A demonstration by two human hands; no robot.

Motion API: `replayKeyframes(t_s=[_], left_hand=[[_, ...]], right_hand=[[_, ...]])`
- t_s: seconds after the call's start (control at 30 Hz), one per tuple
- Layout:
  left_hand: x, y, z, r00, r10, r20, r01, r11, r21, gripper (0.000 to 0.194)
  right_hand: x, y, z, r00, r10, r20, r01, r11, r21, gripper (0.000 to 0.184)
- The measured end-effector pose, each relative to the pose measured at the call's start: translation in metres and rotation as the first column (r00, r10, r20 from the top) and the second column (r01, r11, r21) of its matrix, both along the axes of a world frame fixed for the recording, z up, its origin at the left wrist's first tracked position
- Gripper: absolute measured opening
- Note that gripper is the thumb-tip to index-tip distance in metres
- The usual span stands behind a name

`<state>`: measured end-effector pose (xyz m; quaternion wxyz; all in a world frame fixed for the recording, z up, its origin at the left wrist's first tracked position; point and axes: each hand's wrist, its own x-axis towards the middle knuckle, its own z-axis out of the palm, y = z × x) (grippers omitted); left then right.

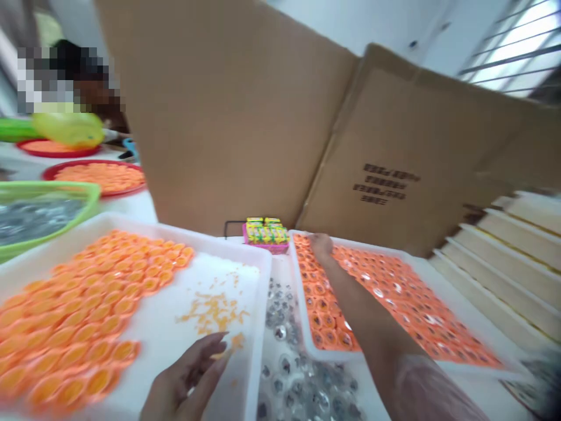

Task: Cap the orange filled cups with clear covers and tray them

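Note:
My left hand (188, 377) is over the right part of a white tray (164, 327), with thumb and fingers pinched around a small yellow-orange scrap (219, 354). Loose scraps (214, 313) of the same colour lie just beyond the fingertips. Rows of round orange pieces (96, 298) with yellowish middles fill the left of this tray. My right hand (322, 244) reaches to the far left corner of a second white tray (309, 345), on or just above its round orange pieces (390, 292), which have dark or shiny centres. My right fingers are mostly hidden, so their grip is unclear.
Clear and silvery small discs (302, 386) lie between the trays. Behind stand a pink basket (267, 248) of yellow-green packets and tall cardboard (245, 117). Stacked white trays (504, 257) rise at right. At left are a green basket (92, 196), red trays (94, 193) and another person.

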<state>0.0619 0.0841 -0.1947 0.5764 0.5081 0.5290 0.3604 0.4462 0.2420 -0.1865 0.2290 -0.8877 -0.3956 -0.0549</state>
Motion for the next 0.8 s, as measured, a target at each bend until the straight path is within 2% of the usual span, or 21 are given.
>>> replayKeyframes(t_s=[0.1, 0.17, 0.2, 0.23, 0.27, 0.33, 0.4, 0.43, 0.47, 0.53, 0.6, 0.67, 0.8], left_hand=[[0.001, 0.000, 0.012, 0.997, -0.069, 0.032, 0.069, 0.998, 0.016, 0.041], [0.001, 0.001, 0.013, 0.991, -0.129, 0.044, 0.128, 0.991, 0.032, 0.037], [0.000, 0.002, 0.013, 0.988, -0.144, 0.057, 0.142, 0.989, 0.040, 0.036], [0.000, 0.002, 0.013, 0.986, -0.151, 0.073, 0.148, 0.988, 0.049, 0.036], [-0.001, 0.002, 0.012, 0.985, -0.151, 0.089, 0.146, 0.988, 0.059, 0.036], [-0.001, 0.001, 0.012, 0.984, -0.144, 0.106, 0.136, 0.988, 0.077, 0.035], [-0.002, 0.000, 0.012, 0.984, -0.140, 0.106, 0.131, 0.987, 0.090, 0.033], [-0.002, 0.000, 0.013, 0.985, -0.137, 0.105, 0.128, 0.987, 0.095, 0.032], [-0.003, 0.000, 0.013, 0.985, -0.134, 0.104, 0.124, 0.987, 0.101, 0.030], [-0.003, 0.001, 0.014, 0.984, -0.134, 0.114, 0.121, 0.986, 0.117, 0.029], [-0.004, 0.002, 0.014, 0.980, -0.141, 0.137, 0.124, 0.984, 0.127, 0.028], [-0.005, 0.002, 0.015, 0.975, -0.150, 0.165, 0.130, 0.984, 0.126, 0.027], [-0.006, 0.001, 0.015, 0.970, -0.152, 0.191, 0.131, 0.984, 0.120, 0.025]], right_hand=[[-0.032, 0.009, 0.010, 0.994, 0.076, 0.074, -0.085, 0.988, 0.127, 0.032], [-0.070, 0.018, 0.014, 0.962, 0.238, 0.134, -0.266, 0.929, 0.259, 0.030], [-0.095, 0.022, 0.015, 0.916, 0.366, 0.163, -0.400, 0.859, 0.320, 0.027], [-0.122, 0.026, 0.015, 0.835, 0.516, 0.191, -0.549, 0.753, 0.363, 0.024], [-0.152, 0.028, 0.013, 0.723, 0.660, 0.204, -0.681, 0.632, 0.370, 0.022], [-0.212, 0.031, 0.007, 0.430, 0.889, 0.157, -0.888, 0.385, 0.252, 0.020], [-0.265, 0.034, -0.003, 0.199, 0.970, 0.142, -0.978, 0.186, 0.099, 0.024], [-0.287, 0.035, -0.008, 0.106, 0.983, 0.148, -0.994, 0.106, 0.004, 0.029], [-0.304, 0.036, -0.014, 0.042, 0.988, 0.152, -0.994, 0.056, -0.089, 0.034], [-0.327, 0.038, -0.023, -0.011, 0.990, 0.139, -0.968, 0.024, -0.251, 0.040], [-0.334, 0.040, -0.030, 0.012, 0.994, 0.113, -0.939, 0.050, -0.340, 0.037], [-0.332, 0.041, -0.034, 0.042, 0.995, 0.092, -0.924, 0.074, -0.375, 0.028], [-0.320, 0.035, -0.034, 0.072, 0.996, 0.056, -0.914, 0.088, -0.396, 0.013]])
